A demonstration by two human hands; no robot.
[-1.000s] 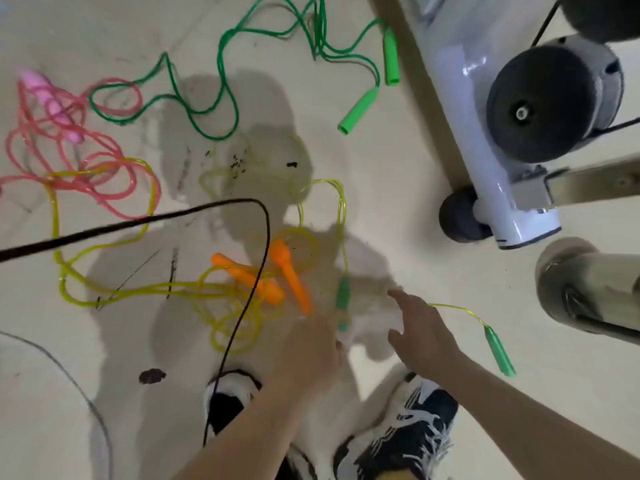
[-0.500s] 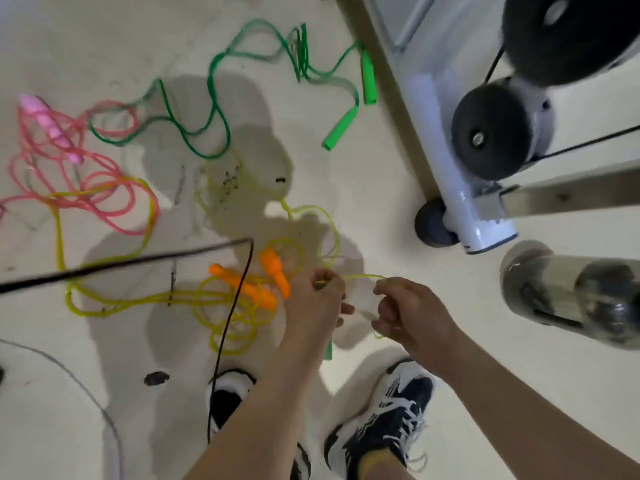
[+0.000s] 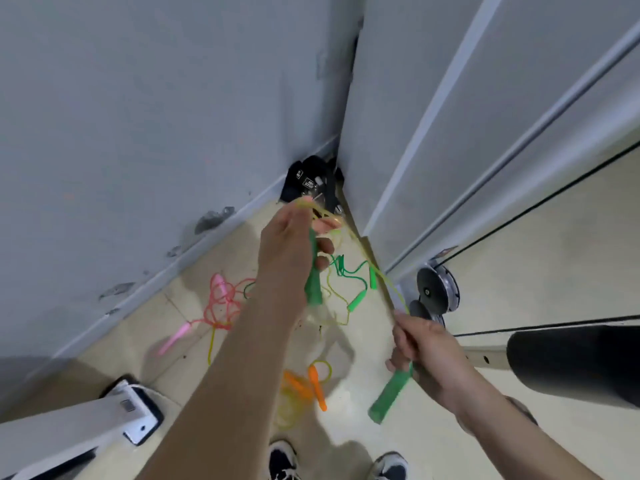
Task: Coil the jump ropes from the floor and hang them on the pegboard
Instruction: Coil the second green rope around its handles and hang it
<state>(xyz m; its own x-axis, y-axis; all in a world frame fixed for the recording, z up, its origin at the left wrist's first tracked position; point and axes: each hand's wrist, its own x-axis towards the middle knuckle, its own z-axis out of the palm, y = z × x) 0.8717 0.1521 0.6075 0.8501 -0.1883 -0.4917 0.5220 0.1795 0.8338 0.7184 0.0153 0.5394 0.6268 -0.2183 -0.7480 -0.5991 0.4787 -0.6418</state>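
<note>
Left hand (image 3: 294, 244): raised, fingers curled round a green handle (image 3: 313, 289) and gathered cord loops.
Right hand (image 3: 419, 348): lower, gripping the other green handle (image 3: 389, 396).
Yellow rope (image 3: 393, 289): strung between both hands (off the floor (image 3: 363, 427)).
Below: pink rope (image 3: 221, 303), green rope (image 3: 349, 271).

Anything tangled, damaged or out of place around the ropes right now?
Three ropes lie loose on the floor: pink rope by the wall, green rope beyond the left hand, orange-handled rope bunched near the shoes. Dark scuff marks mar the wall low down. The held yellow rope looks intact.
</note>
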